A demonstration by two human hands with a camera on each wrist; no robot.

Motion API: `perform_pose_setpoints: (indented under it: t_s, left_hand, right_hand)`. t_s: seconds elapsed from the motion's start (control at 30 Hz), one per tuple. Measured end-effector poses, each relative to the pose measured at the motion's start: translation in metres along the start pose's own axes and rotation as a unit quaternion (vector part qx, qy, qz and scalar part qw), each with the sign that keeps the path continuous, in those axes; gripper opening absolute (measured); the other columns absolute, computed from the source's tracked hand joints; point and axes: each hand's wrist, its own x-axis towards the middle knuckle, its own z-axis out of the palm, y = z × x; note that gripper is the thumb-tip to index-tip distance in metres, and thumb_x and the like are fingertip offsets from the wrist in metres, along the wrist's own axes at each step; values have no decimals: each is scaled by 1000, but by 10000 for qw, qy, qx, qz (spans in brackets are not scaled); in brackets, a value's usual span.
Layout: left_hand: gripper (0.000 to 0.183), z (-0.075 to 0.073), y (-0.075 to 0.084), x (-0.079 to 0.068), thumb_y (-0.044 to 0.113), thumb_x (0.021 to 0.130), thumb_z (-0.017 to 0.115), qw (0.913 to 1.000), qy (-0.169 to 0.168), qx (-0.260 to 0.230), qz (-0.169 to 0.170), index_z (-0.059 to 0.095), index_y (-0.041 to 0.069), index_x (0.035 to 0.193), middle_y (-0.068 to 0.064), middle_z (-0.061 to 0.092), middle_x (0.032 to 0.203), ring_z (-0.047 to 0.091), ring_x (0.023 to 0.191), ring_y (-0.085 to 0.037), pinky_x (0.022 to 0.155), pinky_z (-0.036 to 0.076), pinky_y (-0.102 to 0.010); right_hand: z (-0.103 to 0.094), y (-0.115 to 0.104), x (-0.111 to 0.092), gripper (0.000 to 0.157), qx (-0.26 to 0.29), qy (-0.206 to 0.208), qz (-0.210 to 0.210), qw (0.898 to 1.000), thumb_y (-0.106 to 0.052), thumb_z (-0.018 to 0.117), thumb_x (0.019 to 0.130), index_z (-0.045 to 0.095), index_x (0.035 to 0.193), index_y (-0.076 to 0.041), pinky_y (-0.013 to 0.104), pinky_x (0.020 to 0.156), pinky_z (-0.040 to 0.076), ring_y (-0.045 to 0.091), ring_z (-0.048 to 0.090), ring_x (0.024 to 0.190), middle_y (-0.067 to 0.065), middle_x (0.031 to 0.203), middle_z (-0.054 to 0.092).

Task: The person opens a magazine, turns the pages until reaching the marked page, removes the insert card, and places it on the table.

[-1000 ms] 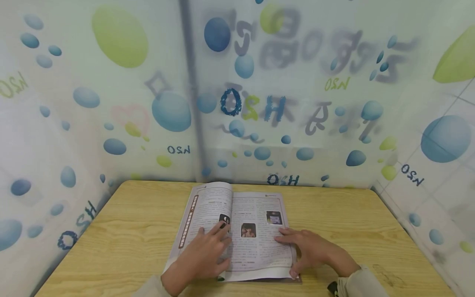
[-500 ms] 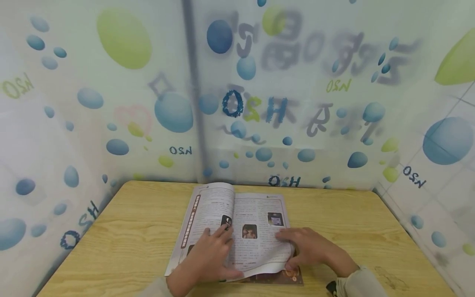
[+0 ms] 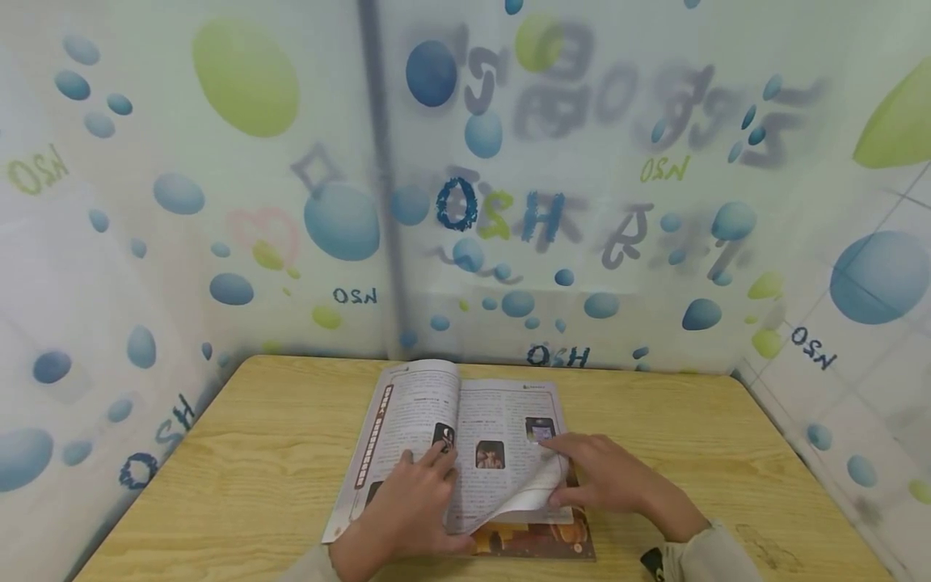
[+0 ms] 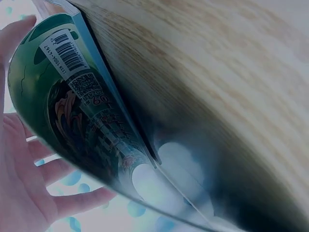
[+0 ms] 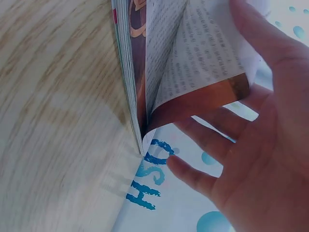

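Note:
An open magazine (image 3: 483, 404) lies on the table, printed with dense text and small photos. My left hand (image 3: 410, 501) rests on its left page near the spine, fingers spread loosely. The left wrist view shows the curved green back cover (image 4: 34, 92) with a barcode beside that hand. At the lower right corner, my right hand (image 3: 611, 481) pinches a page (image 5: 205, 58) between thumb and fingers. This page's lower edge curls up and inward, and a brown illustrated page (image 3: 524, 540) shows underneath.
The wooden table (image 3: 269, 453) extends to both sides of the magazine. Pale curtains (image 3: 618, 242) printed with blue and green bubbles and "H2O" enclose it at the back and sides. A small black item (image 3: 653, 563) shows at the right sleeve.
My right hand has lifted the page's lower right corner and curled it inward, uncovering the brown page below. My left hand has stayed on the left page, its thumb now extended to the right.

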Motion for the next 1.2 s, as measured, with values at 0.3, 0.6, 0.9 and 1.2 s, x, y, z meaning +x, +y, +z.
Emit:
perform_pose_setpoints:
  t_s: [0.3, 0.6, 0.9, 1.2]
  left_hand:
    - [82, 2, -4, 1, 53, 85, 70, 9886, 889, -848, 871, 38, 24, 154, -8, 38, 157, 43, 139, -26, 98, 49, -53]
    - [76, 3, -1, 3, 37, 85, 74, 9748, 1501, -250, 1633, 41, 26, 152, -2, 25, 163, 24, 150, -22, 113, 32, -53]
    - [68, 2, 0, 1, 33, 85, 72, 9765, 1429, -102, 1612, 48, 29, 148, 1, 22, 165, 19, 151, -20, 114, 29, -54]
    - [48, 1, -2, 1, 34, 89, 66, 9784, 1247, 271, 1624, 63, 24, 135, -2, 41, 156, 24, 150, -21, 118, 22, -52]
  right_hand:
    - [-1, -2, -1, 78, 404, 264, 144, 9987, -59, 60, 92, 43, 151, -12, 59, 103, 41, 37, 49, 133, 13, 148, 49]
    - [2, -1, -4, 59, 921, 557, 162, 9941, -37, 43, 106, 30, 157, -11, 63, 106, 35, 38, 41, 139, 14, 155, 40]
    - [2, 3, -5, 58, 726, 826, 166, 9938, -32, 43, 106, 26, 158, -11, 65, 107, 33, 42, 37, 140, 15, 159, 32]
    - [1, 6, -7, 77, 582, 495, 771, 9941, -48, 50, 101, 21, 158, -6, 67, 109, 26, 40, 30, 145, 17, 162, 24]
